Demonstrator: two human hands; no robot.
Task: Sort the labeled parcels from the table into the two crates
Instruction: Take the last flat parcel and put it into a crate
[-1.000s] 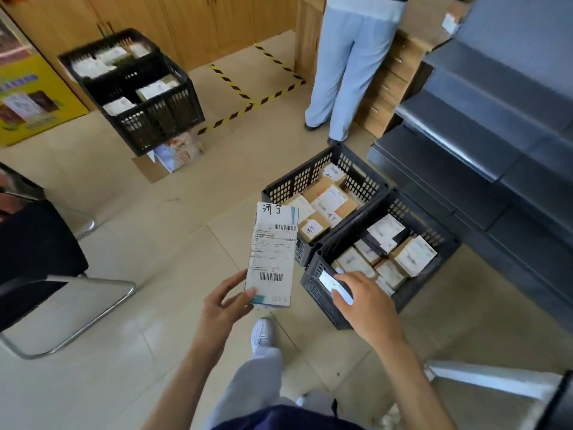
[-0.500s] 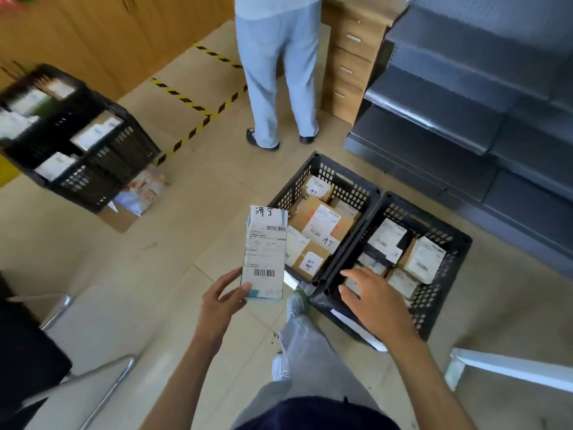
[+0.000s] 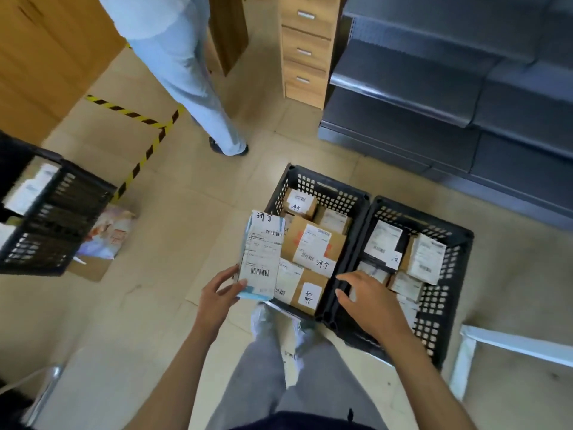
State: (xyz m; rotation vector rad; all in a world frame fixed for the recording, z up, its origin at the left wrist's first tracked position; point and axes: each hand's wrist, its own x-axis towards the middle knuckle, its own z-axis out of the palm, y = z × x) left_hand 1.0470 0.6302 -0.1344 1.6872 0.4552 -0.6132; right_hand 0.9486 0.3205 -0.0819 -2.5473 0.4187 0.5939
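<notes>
Two black crates stand side by side on the floor ahead of me. The left crate (image 3: 313,181) holds several brown boxes with white labels. The right crate (image 3: 455,234) holds several white and dark labeled parcels. My left hand (image 3: 217,297) grips the bottom end of a tall white labeled parcel (image 3: 262,254), held upright at the left crate's near left edge. My right hand (image 3: 369,301) hovers empty over the right crate's near left corner with its fingers spread.
Another person (image 3: 186,72) stands on the floor beyond the crates. A wooden drawer unit (image 3: 305,48) and dark grey shelving (image 3: 449,88) lie behind. A third black crate (image 3: 46,218) with parcels sits at the left, near yellow-black floor tape (image 3: 145,119). A white frame (image 3: 508,342) is at the right.
I have stepped closer to the crates. My right hand let go of its small white parcel into the right crate and is now empty. The left hand brought its parcel toward the left crate.
</notes>
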